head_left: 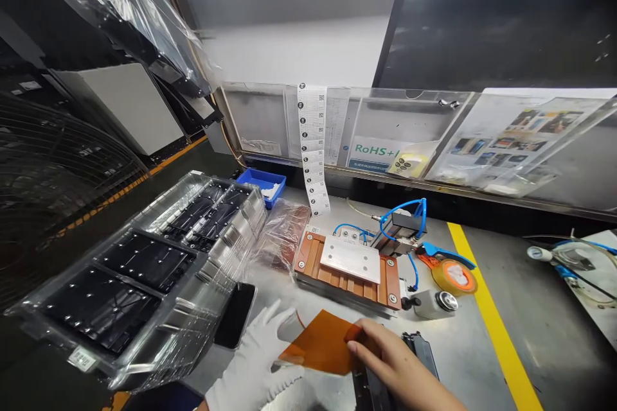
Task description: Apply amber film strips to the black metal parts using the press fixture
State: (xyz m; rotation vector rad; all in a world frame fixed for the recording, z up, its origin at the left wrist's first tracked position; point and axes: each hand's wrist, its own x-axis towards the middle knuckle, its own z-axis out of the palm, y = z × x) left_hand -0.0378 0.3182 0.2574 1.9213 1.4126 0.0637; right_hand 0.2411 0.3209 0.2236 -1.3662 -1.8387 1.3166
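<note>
A translucent orange film sheet [321, 341] is stretched between my two hands above the front of the bench. My left hand [258, 353], in a white glove, grips its left corner between thumb and fingers. With bare thumb and forefinger, my right hand [393, 356] pinches the right edge, where the film curls up. Under and beside my right hand lies a black part [420, 350], partly hidden by it. Just beyond the film stands a brown fixture [308, 253] with a silver plate [351, 259] on top.
Left of my hands are a phone [236, 316] and a clear plastic tray [193, 327] of black parts. A blue bin [263, 181] sits behind. To the right are a pneumatic cylinder [400, 231] with blue hoses, a tape roll [453, 277] and a metal bottle [434, 305].
</note>
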